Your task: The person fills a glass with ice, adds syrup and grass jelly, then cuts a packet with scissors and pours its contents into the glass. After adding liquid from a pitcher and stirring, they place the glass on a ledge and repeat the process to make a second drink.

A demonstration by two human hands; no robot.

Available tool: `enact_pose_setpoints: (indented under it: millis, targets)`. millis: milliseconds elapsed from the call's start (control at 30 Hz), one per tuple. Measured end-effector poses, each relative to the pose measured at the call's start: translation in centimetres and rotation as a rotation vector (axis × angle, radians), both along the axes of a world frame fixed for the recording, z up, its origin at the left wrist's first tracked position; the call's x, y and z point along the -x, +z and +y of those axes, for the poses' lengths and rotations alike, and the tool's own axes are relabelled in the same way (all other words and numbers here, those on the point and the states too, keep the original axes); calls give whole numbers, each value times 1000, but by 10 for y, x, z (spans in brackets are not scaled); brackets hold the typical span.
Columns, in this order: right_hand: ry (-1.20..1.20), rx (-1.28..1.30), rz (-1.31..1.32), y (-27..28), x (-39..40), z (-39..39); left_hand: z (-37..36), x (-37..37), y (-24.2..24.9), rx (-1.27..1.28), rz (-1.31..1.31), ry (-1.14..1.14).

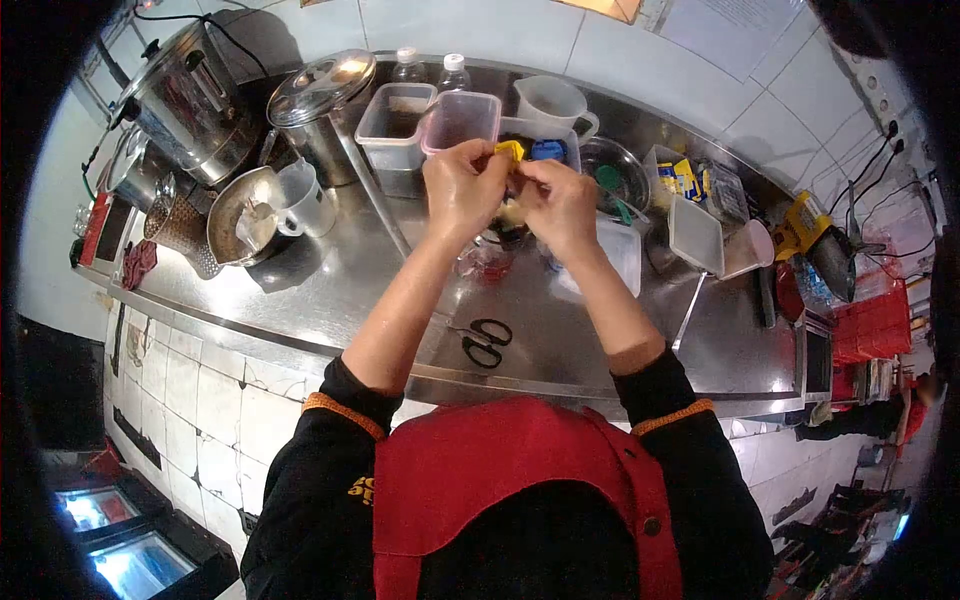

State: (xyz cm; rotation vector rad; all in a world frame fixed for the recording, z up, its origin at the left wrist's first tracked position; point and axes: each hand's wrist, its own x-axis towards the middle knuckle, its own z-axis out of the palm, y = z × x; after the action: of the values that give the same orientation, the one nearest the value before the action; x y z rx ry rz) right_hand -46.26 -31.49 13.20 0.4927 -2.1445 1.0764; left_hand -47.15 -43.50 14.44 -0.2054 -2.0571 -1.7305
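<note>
My left hand [466,190] is closed in a pinch on a small yellow packet [510,150], in front of the plastic tubs. Close beside it, my right hand [560,205] is also closed, its fingertips against the packet's right side. A clear container with something reddish in it [487,263] stands on the counter beneath my hands, partly hidden by them. Black-handled scissors [486,343] lie nearer to me, between my forearms. Behind my right hand, a blue packet [548,149] sits in a clear tub.
The steel counter [390,318] carries a lidded pot [322,100], a white jug [304,200] and a metal bowl [240,222] on the left. A box of yellow packets [682,180], a lidded square container [696,235] and a pink cup [746,250] stand on the right.
</note>
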Motion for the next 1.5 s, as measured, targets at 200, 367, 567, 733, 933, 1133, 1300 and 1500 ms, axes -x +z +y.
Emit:
enact_pose_setpoints:
  millis: [200, 367, 567, 733, 933, 1133, 1300, 1500]
  targets:
    - [90, 19, -280, 8, 10, 15, -5, -9, 11, 177, 64, -130]
    - [212, 184, -481, -3, 30, 20, -9, -3, 5, 292, 9, -130]
    - [283, 12, -398, -4, 36, 20, -13, 1, 3, 399, 59, -115]
    - [266, -16, -438, 12, 24, 22, -6, -1, -6, 0, 37, -295]
    - [317, 42, -464, 17, 20, 19, -4, -1, -4, -87, 61, -268]
    - [309, -1, -581, 15, 26, 16, -7, 4, -1, -205, 27, -265]
    - [282, 7, -533, 9, 24, 13, -7, 2, -2, -240, 17, -268]
    - [180, -173, -506, 25, 11, 9, -8, -1, 3, -155, -20, -233]
